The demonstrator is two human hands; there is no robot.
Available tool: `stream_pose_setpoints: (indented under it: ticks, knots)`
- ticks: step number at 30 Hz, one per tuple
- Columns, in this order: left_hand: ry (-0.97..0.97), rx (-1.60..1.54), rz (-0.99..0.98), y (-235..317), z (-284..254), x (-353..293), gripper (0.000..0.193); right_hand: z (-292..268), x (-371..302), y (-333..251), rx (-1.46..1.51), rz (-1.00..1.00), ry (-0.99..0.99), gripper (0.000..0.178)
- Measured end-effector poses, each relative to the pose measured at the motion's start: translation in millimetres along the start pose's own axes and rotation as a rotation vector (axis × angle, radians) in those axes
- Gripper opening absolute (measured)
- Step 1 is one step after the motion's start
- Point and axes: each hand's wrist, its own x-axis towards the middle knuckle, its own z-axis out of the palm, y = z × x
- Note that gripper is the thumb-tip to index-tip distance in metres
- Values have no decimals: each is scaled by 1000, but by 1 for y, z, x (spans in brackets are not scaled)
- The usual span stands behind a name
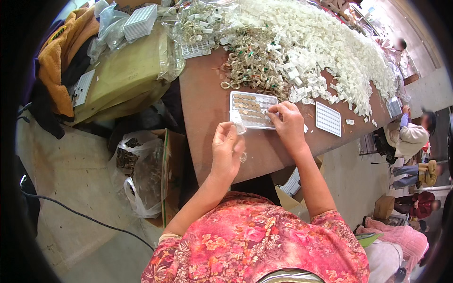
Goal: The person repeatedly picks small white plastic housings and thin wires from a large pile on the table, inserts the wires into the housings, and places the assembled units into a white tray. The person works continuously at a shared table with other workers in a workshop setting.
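Note:
My left hand (225, 148) pinches a small clear-white plastic packet (239, 123) between thumb and fingertips, over the near-left corner of a white tray. A thin pale loop (243, 157) hangs beside its lower fingers. The white tray (257, 126) has rows of small cells, many filled with round tan discs (244, 105); cells toward its right side look unfilled. My right hand (289, 123) is over the tray's right end, thumb and fingers pinched together at the cells. Whatever lies between those fingertips is too small to make out.
A second white tray (329, 120) lies to the right on the brown table (204, 104). Behind are a heap of beige loops (257, 61) and a large mound of small white packets (339, 52). Stacked trays (140, 22) sit far left. People work at right.

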Motion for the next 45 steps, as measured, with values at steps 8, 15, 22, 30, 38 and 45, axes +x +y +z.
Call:
stream_pose_setpoints:
  ticks: [8,15,22,30,38,45]
  knots:
    - [36,42,-26,-2,0,2,14,-7,14,-3,107,-58,-174,10]
    - [-20,-7,-43,0,-3,3,17,-13,19,-19,27,-37,-156,12]
    - [-27,22,-25,-3,-1,2,16,-24,-5,-58,352,-98,-131,12]
    - [-81,80,18,-5,-2,2,17,-12,-9,-67,184,-323,-5,15]
    - [-82,96,47,-6,2,2,14,-11,-18,-71,136,-331,58,15]
    - [-95,147,4,-2,5,-1,15,-29,-15,-67,146,-273,-146,14]
